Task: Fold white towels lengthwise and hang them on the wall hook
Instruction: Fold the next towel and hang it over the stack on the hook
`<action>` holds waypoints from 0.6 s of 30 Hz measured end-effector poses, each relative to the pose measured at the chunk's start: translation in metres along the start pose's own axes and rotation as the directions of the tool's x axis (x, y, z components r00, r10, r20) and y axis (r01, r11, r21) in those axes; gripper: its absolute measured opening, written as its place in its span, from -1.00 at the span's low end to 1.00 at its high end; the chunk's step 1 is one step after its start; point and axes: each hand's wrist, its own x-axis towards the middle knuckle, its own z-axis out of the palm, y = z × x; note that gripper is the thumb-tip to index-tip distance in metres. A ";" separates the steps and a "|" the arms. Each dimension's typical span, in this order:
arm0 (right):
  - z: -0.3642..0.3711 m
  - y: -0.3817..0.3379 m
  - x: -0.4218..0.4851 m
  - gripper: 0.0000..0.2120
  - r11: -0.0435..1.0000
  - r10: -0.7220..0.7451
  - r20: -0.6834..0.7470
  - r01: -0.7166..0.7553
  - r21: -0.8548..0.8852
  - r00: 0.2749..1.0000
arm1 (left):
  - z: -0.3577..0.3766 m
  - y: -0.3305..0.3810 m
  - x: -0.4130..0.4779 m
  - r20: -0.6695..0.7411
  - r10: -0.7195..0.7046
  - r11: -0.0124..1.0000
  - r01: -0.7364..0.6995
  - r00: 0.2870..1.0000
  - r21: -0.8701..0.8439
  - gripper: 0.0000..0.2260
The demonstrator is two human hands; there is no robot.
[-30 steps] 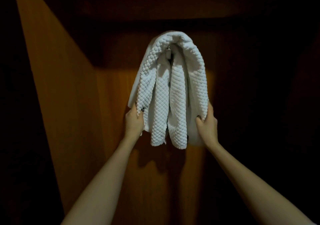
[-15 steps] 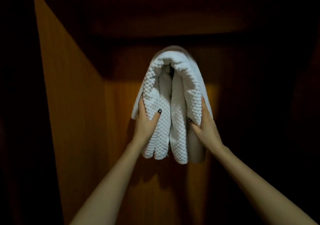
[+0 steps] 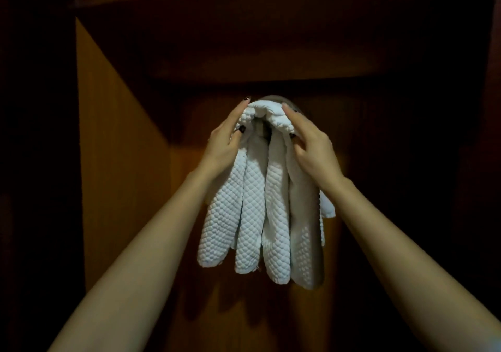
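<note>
A folded white towel [image 3: 252,202] hangs over a mostly hidden hook on a wooden wall [image 3: 122,161], the left hand [image 3: 225,145] and right hand [image 3: 311,148] pinching its top fold between fingers [image 3: 294,115] and thumbs, seemingly seating it; next comes a gentle release.

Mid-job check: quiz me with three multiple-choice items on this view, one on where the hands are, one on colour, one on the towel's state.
1. Where on the white towel are the left hand and right hand? A its bottom ends; B its top fold; C off it.
2. The towel's colour? A white; B blue; C red.
3. The towel is: A flat on a table; B heaped on a floor; C draped, ends hanging down before the wooden wall.
Answers: B, both hands hold the top fold; A, it reads plain white; C, its folds hang below the hands.
</note>
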 end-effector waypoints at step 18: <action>0.037 0.000 -0.004 -0.36 0.995 0.083 -0.060 -0.087 -0.058 0.995 | 0.020 -0.014 0.001 -0.004 -0.102 0.989 0.101 0.995 -0.107 -0.50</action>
